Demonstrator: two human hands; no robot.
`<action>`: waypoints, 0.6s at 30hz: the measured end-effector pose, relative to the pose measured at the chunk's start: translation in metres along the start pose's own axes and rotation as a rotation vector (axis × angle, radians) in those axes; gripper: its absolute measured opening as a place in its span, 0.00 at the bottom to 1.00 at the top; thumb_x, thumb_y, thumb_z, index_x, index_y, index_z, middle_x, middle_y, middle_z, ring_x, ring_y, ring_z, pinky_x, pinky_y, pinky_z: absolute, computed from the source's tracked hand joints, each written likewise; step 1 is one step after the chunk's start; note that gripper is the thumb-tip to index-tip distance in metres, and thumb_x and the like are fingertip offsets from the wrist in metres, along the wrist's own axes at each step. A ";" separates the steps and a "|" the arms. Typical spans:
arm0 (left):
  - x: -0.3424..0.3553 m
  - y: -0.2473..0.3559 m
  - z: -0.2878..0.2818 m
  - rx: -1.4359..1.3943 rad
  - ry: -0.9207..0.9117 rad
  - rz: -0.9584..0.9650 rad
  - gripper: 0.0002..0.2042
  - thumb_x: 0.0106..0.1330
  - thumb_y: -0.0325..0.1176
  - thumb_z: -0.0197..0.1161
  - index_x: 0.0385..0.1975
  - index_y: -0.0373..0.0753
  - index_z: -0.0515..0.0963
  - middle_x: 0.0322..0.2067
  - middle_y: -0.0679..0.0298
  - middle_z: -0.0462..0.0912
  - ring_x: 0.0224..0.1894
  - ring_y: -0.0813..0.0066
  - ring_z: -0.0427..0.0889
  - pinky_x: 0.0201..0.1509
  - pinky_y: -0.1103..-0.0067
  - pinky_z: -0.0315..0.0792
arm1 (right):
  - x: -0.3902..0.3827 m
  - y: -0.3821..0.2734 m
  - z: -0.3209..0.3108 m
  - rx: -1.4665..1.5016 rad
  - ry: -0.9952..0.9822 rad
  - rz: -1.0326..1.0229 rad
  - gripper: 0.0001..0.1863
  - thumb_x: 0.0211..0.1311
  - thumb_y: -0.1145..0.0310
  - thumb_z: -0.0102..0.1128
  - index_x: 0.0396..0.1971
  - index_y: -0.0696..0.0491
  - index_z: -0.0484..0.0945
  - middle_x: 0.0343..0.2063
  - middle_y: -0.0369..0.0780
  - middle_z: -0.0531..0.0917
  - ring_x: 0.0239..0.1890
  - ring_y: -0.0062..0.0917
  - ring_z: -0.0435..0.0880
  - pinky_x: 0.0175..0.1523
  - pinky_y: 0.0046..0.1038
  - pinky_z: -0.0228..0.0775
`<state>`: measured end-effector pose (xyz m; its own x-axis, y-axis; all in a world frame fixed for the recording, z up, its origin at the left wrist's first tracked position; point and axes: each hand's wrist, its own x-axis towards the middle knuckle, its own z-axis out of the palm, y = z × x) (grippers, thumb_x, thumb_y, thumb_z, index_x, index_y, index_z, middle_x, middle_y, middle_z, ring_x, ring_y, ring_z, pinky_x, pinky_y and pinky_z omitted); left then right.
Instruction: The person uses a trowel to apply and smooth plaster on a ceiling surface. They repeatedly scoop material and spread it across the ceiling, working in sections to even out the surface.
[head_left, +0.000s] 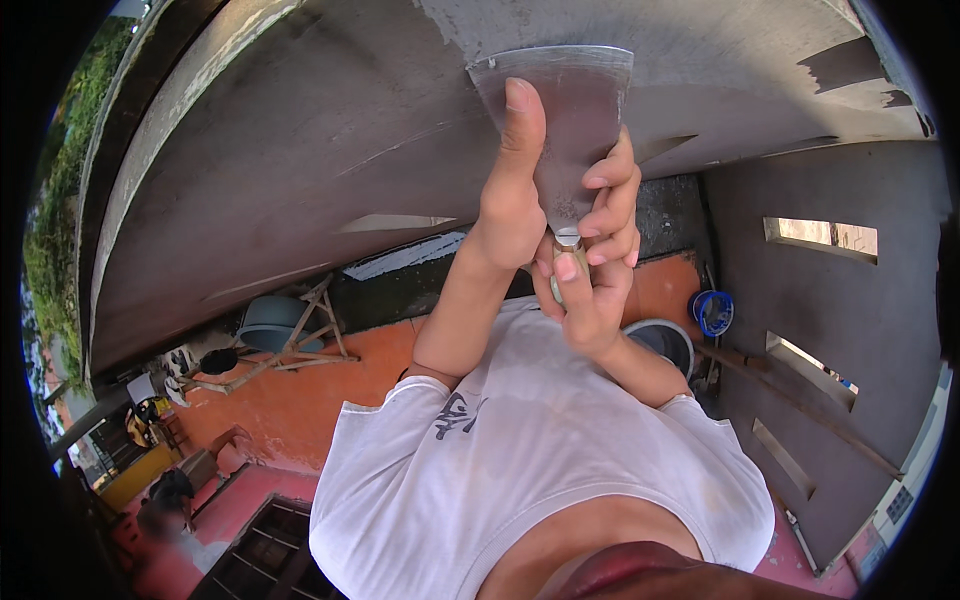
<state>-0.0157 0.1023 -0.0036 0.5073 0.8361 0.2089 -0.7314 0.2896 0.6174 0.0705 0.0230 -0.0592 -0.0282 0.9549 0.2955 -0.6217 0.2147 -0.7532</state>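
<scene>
A wide scraper (560,130) with a flat, flared metal blade is held up in front of a dark grey painted wall (300,150). Its broad edge points up at a paler, patchy part of that wall; whether it touches cannot be told. My right hand (600,270) is closed round the handle, its thumb near the blade's neck and several fingers along the blade's right side. On the other side, my left hand (512,195) holds the scraper too. The left thumb lies up along the blade's face, and the other left fingers are mostly hidden behind it.
Behind me stand a blue-grey basin (275,322) by a wooden frame (312,335), a grey tub (668,342) and a blue pail (711,312). A slotted grey wall (735,195) rises at right, with a long pole (800,408). Another person (168,500) is low at far left.
</scene>
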 end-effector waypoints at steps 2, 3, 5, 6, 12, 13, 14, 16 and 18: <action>0.007 0.020 0.017 0.010 -0.031 0.042 0.39 0.61 0.79 0.23 0.19 0.42 0.58 0.11 0.65 0.64 0.10 0.75 0.66 0.21 0.72 0.73 | 0.006 -0.008 0.007 -0.089 -0.018 -0.053 0.08 0.66 0.78 0.52 0.39 0.57 0.63 0.52 0.48 0.67 0.51 0.25 0.71 0.49 0.31 0.70; 0.005 0.018 0.018 -0.002 -0.025 0.038 0.39 0.61 0.79 0.24 0.19 0.42 0.58 0.11 0.65 0.64 0.10 0.75 0.66 0.21 0.72 0.73 | 0.009 -0.012 0.009 -0.134 -0.025 -0.079 0.08 0.66 0.78 0.52 0.40 0.57 0.63 0.52 0.48 0.67 0.51 0.25 0.71 0.48 0.30 0.70; 0.007 0.017 0.018 -0.014 -0.026 0.032 0.39 0.60 0.79 0.25 0.19 0.42 0.58 0.11 0.65 0.64 0.10 0.75 0.66 0.21 0.72 0.73 | 0.015 -0.013 0.011 -0.181 -0.027 -0.109 0.08 0.66 0.77 0.52 0.40 0.57 0.64 0.51 0.47 0.67 0.51 0.25 0.71 0.47 0.30 0.71; 0.004 0.009 0.013 -0.023 0.007 0.004 0.39 0.60 0.79 0.25 0.19 0.42 0.58 0.11 0.65 0.64 0.10 0.75 0.66 0.21 0.72 0.73 | 0.016 -0.012 0.010 -0.183 -0.023 -0.106 0.08 0.66 0.76 0.53 0.40 0.57 0.64 0.51 0.47 0.68 0.51 0.25 0.71 0.47 0.30 0.71; -0.003 -0.011 -0.008 -0.085 -0.013 -0.066 0.39 0.60 0.79 0.25 0.20 0.42 0.58 0.11 0.66 0.64 0.11 0.75 0.67 0.21 0.72 0.73 | -0.012 0.010 -0.009 -0.084 0.048 0.023 0.10 0.65 0.75 0.54 0.41 0.57 0.64 0.52 0.46 0.66 0.55 0.26 0.69 0.54 0.31 0.69; -0.002 -0.010 -0.006 -0.048 0.002 -0.061 0.40 0.60 0.79 0.25 0.19 0.42 0.58 0.11 0.65 0.64 0.11 0.75 0.67 0.21 0.72 0.73 | -0.013 0.011 -0.008 -0.082 0.065 0.007 0.10 0.65 0.75 0.54 0.41 0.57 0.64 0.53 0.46 0.65 0.56 0.27 0.68 0.56 0.32 0.68; 0.000 -0.010 -0.006 -0.010 0.017 -0.056 0.40 0.61 0.79 0.25 0.19 0.42 0.59 0.11 0.65 0.64 0.10 0.75 0.67 0.21 0.72 0.73 | -0.013 0.011 -0.007 -0.038 0.074 0.026 0.10 0.65 0.74 0.54 0.40 0.57 0.64 0.53 0.46 0.65 0.57 0.27 0.67 0.57 0.32 0.67; 0.001 -0.003 -0.002 0.012 0.020 -0.047 0.40 0.61 0.79 0.25 0.19 0.41 0.59 0.11 0.65 0.65 0.10 0.75 0.67 0.20 0.73 0.73 | -0.006 0.013 -0.001 -0.088 0.073 -0.056 0.09 0.65 0.74 0.54 0.40 0.57 0.64 0.53 0.46 0.65 0.58 0.27 0.67 0.58 0.33 0.67; 0.002 0.007 0.003 -0.020 -0.004 -0.041 0.40 0.61 0.78 0.25 0.19 0.41 0.60 0.11 0.65 0.65 0.10 0.75 0.67 0.20 0.73 0.73 | 0.005 0.017 0.002 -0.241 0.054 -0.195 0.09 0.65 0.74 0.54 0.39 0.57 0.64 0.52 0.47 0.65 0.57 0.27 0.67 0.57 0.32 0.67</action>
<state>-0.0186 0.1048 0.0037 0.5386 0.8216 0.1866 -0.7188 0.3326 0.6105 0.0587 0.0305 -0.0692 0.1191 0.8989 0.4217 -0.4078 0.4315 -0.8046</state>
